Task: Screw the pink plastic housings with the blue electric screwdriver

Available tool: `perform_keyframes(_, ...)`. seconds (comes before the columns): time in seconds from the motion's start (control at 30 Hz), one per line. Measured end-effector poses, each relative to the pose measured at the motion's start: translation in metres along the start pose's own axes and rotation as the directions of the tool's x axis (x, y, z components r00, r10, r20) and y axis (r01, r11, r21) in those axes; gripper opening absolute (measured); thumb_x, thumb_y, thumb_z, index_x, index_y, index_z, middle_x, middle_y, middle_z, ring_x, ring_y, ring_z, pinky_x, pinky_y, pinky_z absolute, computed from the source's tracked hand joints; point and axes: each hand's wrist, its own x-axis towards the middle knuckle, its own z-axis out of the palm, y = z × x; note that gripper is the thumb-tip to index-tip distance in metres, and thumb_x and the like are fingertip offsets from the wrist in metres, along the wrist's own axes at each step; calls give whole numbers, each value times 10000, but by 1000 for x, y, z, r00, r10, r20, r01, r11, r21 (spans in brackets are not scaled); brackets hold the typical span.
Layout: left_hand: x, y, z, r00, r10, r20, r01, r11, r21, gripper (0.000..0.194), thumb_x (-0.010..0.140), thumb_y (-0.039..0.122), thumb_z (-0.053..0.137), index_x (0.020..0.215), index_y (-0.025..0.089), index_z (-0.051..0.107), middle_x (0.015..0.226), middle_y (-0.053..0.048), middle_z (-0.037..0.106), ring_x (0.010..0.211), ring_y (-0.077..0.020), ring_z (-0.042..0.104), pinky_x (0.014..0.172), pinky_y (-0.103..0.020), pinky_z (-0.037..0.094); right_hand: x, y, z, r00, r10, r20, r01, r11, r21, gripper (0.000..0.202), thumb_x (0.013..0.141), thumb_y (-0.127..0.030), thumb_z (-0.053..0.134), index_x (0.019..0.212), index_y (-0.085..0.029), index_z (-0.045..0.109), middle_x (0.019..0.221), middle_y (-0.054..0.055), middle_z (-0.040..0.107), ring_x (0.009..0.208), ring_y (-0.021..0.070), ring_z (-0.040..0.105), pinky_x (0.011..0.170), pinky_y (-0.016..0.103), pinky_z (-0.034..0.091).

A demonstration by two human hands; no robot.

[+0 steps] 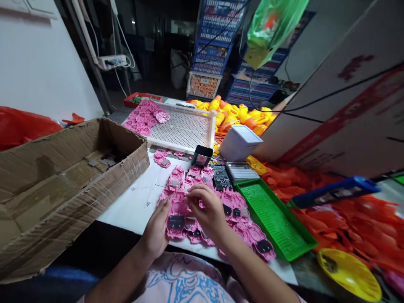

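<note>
Head view showed the left hand (154,231) partly closed along the left side of a pink shell (178,205), with the thumb near its upper edge and the other fingers mostly hidden. The right hand (206,210) was half open, with bent fingers close over the upper right part of the same shell; whether they had hold of a small part (the view was too soft there) one could not tell. The shell was at the front of the white work surface (135,210), its dark panel (176,222) on the end nearer to the person. Around it and to its right lay other pink pieces (232,198), with the green tray (274,219) beyond them on the right. For good work, the left grip seemed to need firmness without squeezing, since a thin moulded wall could bend or twist. It seemed wise for the right fingertips to work from above with small and straight movements, and to press evenly, not on one corner. The thumb was best placed on the rim, away from the inner recesses. Because neighbouring pieces were so near, a low wrist or forearm could push them, so a slightly raised right wrist appeared safer.
</note>
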Motion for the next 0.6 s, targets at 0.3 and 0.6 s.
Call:
perform_keyframes(0.3,-23,-24,-10,967,-68,-247,120,972,202,380,713,343,765,1057,204,683,1108,-64,722,1077,-250,656,883,-301,550,-46,-5,-8,982,-121,-145,103,987,-126,199,844,-325,652,851,-138,722,727,81,719,639,139,674,578,224,551)
perform_keyframes(0.6,-11,-34,3,886,-457,85,372,807,458,641,618,402,857,1171,156,647,939,-95,741,856,-240,699,737,-300,555,-105,-12,-29,950,5,-311,-126,921,-369,105,820,-149,614,901,-159,680,793,78,726,710,163,689,652,269,581)
